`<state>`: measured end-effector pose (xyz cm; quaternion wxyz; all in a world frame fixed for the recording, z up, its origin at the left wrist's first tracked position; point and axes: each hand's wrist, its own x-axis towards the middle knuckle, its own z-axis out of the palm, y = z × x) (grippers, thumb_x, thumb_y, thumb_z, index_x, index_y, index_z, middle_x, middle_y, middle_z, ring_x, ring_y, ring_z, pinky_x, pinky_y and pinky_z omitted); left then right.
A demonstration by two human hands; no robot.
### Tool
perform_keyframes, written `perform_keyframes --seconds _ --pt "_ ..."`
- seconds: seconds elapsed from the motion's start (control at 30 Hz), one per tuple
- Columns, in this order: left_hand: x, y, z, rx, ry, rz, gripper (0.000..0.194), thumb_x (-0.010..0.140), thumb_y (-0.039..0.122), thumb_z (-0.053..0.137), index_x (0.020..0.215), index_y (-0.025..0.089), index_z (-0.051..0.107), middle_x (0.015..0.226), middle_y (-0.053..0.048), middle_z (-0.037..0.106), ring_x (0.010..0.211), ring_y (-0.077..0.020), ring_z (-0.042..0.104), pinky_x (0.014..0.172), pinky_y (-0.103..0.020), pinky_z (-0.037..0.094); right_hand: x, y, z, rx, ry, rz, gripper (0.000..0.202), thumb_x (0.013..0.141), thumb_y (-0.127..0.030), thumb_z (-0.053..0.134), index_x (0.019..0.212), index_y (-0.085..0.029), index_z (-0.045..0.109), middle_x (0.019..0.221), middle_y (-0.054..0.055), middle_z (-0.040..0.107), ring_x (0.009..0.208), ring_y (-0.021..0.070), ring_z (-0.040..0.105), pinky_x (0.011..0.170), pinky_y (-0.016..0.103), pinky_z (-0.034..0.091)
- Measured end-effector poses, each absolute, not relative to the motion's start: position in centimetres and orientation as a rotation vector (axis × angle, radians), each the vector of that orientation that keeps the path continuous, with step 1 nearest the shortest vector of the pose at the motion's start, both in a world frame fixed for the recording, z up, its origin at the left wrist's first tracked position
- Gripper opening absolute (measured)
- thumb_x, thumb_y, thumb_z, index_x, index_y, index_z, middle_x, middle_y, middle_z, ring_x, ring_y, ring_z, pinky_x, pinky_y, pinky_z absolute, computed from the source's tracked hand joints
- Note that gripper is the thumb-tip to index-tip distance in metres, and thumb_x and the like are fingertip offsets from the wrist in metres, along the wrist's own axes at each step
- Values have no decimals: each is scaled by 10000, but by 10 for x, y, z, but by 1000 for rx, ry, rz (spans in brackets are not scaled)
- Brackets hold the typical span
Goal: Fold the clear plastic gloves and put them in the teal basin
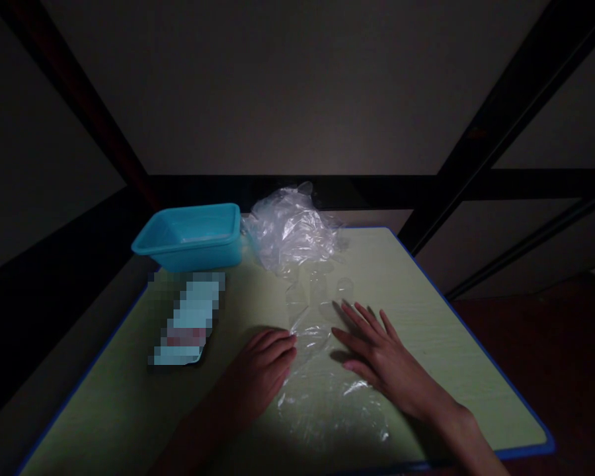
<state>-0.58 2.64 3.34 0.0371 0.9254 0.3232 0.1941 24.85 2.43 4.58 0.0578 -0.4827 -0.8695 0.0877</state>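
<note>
A clear plastic glove [317, 337] lies spread on the table, its finger parts pointing to the far side and its wide cuff toward me. My left hand [266, 367] is at the glove's left edge, fingers curled and pressed together on the film; the thumb is mostly hidden. On the right side, my right hand [374, 350] has its fingers spread, with the fingertips at the glove's right edge and nothing held. Beyond the glove sits a crumpled heap of clear plastic [295, 228].
A blue rectangular basin [198, 248] stands at the table's far left corner. Nearer me on the left lies a blurred-out flat object, perhaps a phone [191, 320]. The pale green table [411, 291] has a blue edge and stands by a wall.
</note>
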Motion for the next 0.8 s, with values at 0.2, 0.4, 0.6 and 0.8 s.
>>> perform_keyframes --seconds 0.2,0.4,0.6,0.8 --pt "-7 13 27 2857 1094 591 245 830 81 504 1036 143 621 1107 -81 669 1040 -235 596 862 -403 527 252 21 46 -1488 -2630 300 412 893 -363 505 1287 -242 514 1495 109 242 1357 343 196 1035 630 213" --pt "-8 -10 26 2896 1161 598 250 875 134 442 1049 140 621 1122 -90 661 1051 -232 589 858 -397 534 252 20 46 -1430 -2672 274 431 906 -394 469 1307 -236 490 1493 98 246 1360 328 195 1040 623 226" --pt "-17 16 27 2911 1332 579 289 898 148 404 1119 130 589 1198 -98 622 1120 -239 550 923 -410 479 237 16 50 -1246 -2725 303 476 911 -389 465 1358 -232 411 1482 66 283 1364 300 205 1060 604 226" --pt "-26 50 14 2897 1490 425 325 899 195 427 1191 107 541 1266 -132 567 1173 -282 500 953 -462 429 225 10 38 -1125 -2740 343 560 902 -433 465 1403 -235 310 1476 55 301 1358 264 247 1080 553 249"
